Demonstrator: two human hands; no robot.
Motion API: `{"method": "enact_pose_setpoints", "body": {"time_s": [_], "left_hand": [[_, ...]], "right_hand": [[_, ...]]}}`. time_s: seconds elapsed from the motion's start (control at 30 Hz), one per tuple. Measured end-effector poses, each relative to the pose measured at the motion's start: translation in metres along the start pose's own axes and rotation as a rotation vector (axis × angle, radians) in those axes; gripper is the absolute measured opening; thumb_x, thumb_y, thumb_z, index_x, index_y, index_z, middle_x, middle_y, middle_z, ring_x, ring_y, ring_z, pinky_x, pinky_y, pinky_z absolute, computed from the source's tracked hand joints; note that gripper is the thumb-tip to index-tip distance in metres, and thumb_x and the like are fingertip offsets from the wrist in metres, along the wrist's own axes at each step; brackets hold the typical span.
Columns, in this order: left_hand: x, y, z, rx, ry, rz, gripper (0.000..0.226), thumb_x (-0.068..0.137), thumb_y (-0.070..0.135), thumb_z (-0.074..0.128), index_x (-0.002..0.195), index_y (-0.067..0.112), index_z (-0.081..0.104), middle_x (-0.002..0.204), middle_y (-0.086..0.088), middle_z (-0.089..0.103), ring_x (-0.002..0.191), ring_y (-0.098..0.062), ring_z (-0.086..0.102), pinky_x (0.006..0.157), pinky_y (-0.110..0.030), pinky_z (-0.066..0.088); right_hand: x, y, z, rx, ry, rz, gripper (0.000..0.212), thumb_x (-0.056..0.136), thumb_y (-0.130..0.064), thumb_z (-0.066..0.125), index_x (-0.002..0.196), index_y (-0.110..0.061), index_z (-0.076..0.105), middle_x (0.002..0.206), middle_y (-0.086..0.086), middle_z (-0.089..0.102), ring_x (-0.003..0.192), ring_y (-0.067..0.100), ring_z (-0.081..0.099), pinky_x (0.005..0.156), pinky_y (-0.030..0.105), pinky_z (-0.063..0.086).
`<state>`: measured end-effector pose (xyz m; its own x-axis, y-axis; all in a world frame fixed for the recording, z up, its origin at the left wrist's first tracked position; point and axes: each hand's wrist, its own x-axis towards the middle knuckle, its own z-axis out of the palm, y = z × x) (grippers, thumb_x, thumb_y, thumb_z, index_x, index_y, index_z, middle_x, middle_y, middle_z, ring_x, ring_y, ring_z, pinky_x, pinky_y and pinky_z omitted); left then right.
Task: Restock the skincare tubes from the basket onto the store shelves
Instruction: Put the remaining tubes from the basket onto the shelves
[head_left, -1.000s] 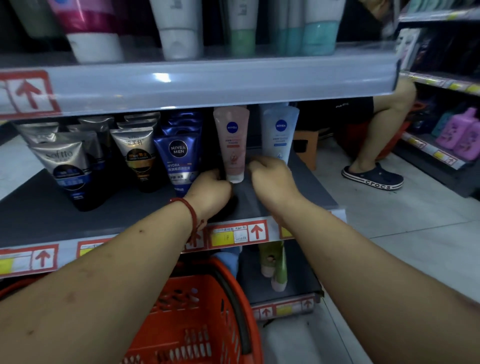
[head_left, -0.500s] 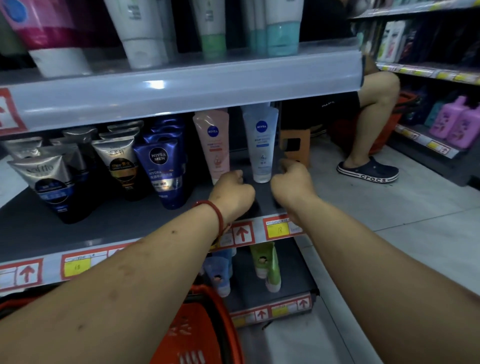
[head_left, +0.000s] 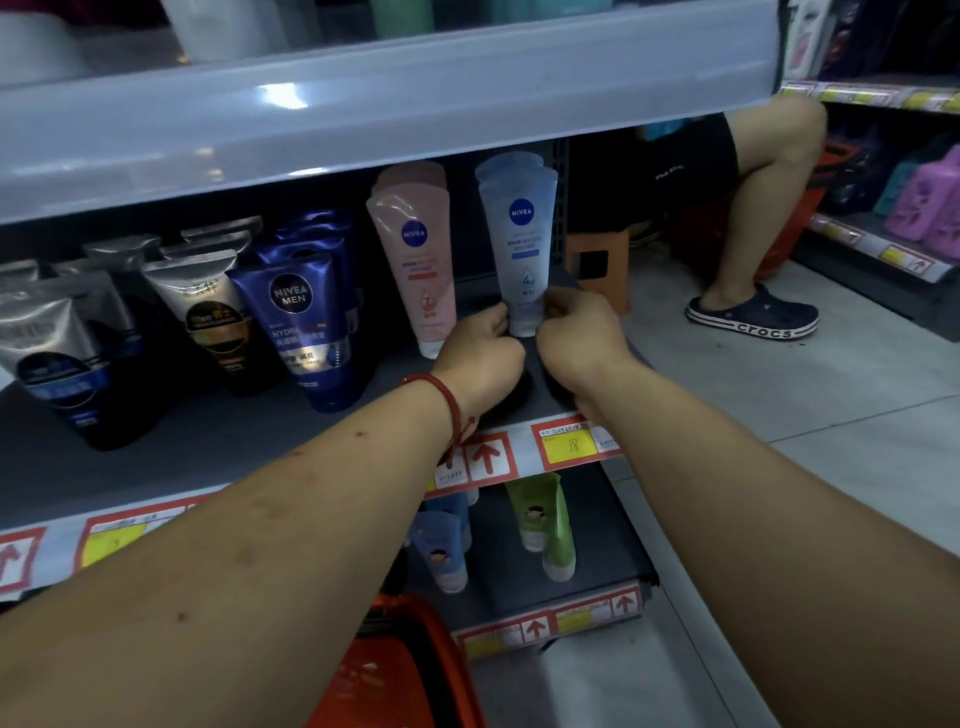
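Hands meet at the base of the pale blue Nivea tube (head_left: 521, 244), which stands cap-down on the dark middle shelf (head_left: 218, 431), just right of a pink Nivea tube (head_left: 415, 254). Our left hand (head_left: 480, 358) pinches its lower left edge and our right hand (head_left: 576, 338) grips its white cap end from the right. We see a round navy logo on a translucent, frosted body, with an identical tube directly behind. An orange basket (head_left: 410, 670) sits below our forearms.
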<state>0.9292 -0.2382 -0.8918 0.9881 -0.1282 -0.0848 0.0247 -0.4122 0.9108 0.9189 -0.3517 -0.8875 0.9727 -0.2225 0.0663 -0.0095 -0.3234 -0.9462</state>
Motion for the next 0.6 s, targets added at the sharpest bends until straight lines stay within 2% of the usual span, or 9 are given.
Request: {"method": "enact_pose_setpoints", "body": {"time_s": [0.07,0.13,0.3,0.47,0.6], "left_hand": [[0.004,0.001,0.002,0.001,-0.020,0.015,0.081,0.075,-0.002,0.054,0.153,0.018,0.042,0.148,0.005,0.052,0.137,-0.015,0.048,0.117,-0.039,0.038],[0.008,0.003,0.006,0.014,-0.042,-0.004,0.081,0.079,-0.001,0.057,0.155,0.020,0.037,0.146,0.008,0.051,0.134,-0.013,0.047,0.117,-0.038,0.038],[0.025,-0.003,0.012,-0.002,-0.035,-0.016,0.093,0.071,0.007,0.058,0.158,0.023,0.029,0.158,-0.002,0.042,0.144,-0.018,0.041,0.119,-0.041,0.035],[0.028,-0.007,0.012,-0.008,-0.022,0.005,0.090,0.070,0.006,0.056,0.155,0.023,0.035,0.154,0.001,0.047,0.141,-0.017,0.043,0.119,-0.040,0.036],[0.028,-0.013,0.012,-0.019,0.006,0.027,0.092,0.063,0.010,0.051,0.153,0.025,0.040,0.153,0.003,0.049,0.141,-0.016,0.045,0.118,-0.041,0.037]], "right_hand": [[0.006,0.001,0.000,0.021,-0.001,0.004,0.040,0.095,-0.001,0.054,0.134,-0.007,0.060,0.128,0.012,0.066,0.119,0.027,0.061,0.098,0.034,0.050],[0.011,0.002,0.000,0.035,0.003,0.004,0.040,0.095,-0.002,0.054,0.134,-0.007,0.060,0.126,0.011,0.067,0.118,0.026,0.062,0.098,0.034,0.050],[0.020,0.005,0.001,0.042,-0.005,-0.004,0.039,0.095,-0.004,0.053,0.132,-0.010,0.063,0.123,0.009,0.069,0.113,0.023,0.063,0.100,0.036,0.052],[0.024,0.009,0.004,0.051,0.017,-0.031,0.038,0.094,-0.004,0.052,0.129,-0.009,0.065,0.122,0.011,0.070,0.113,0.024,0.064,0.100,0.039,0.052],[0.023,0.012,0.006,0.072,0.030,-0.050,0.036,0.095,-0.006,0.053,0.128,-0.010,0.065,0.121,0.009,0.070,0.113,0.023,0.064,0.097,0.034,0.052]]}}
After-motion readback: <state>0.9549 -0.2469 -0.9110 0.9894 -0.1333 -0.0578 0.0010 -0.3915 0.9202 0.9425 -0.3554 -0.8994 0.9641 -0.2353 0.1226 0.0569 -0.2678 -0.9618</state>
